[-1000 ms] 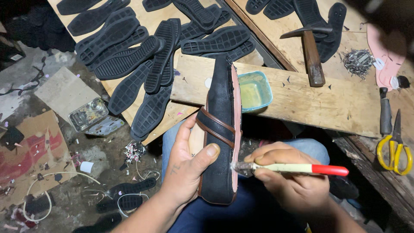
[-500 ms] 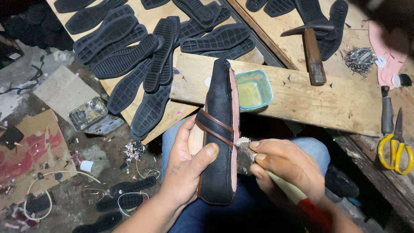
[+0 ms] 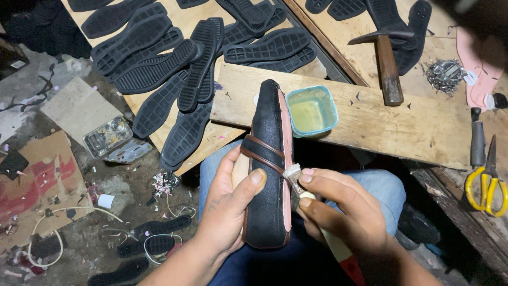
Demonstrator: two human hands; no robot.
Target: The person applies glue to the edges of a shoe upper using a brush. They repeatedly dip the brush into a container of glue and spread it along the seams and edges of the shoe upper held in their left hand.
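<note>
My left hand (image 3: 228, 209) grips a black shoe upper (image 3: 270, 159) with a brown strap, held on its side over my lap, its pink insole edge facing right. In my right hand (image 3: 344, 212) is a small brush (image 3: 294, 175) with a cream handle and red end; its bristles touch the pink edge near the strap. A small teal tub of yellowish glue (image 3: 312, 110) stands on the wooden board (image 3: 423, 127) just beyond the shoe's toe.
Several black rubber soles (image 3: 174, 63) lie spread over the boards at upper left. A hammer (image 3: 387, 58) lies on the board at upper right, yellow-handled scissors (image 3: 489, 182) and a dark-handled tool (image 3: 477, 143) at right. Cardboard (image 3: 37, 185), scraps and cord litter the floor at left.
My right hand has turned the brush from lying sideways to pointing down, its red end now toward me. The bristles stay at the shoe's pink edge. My left hand and the shoe have barely moved.
</note>
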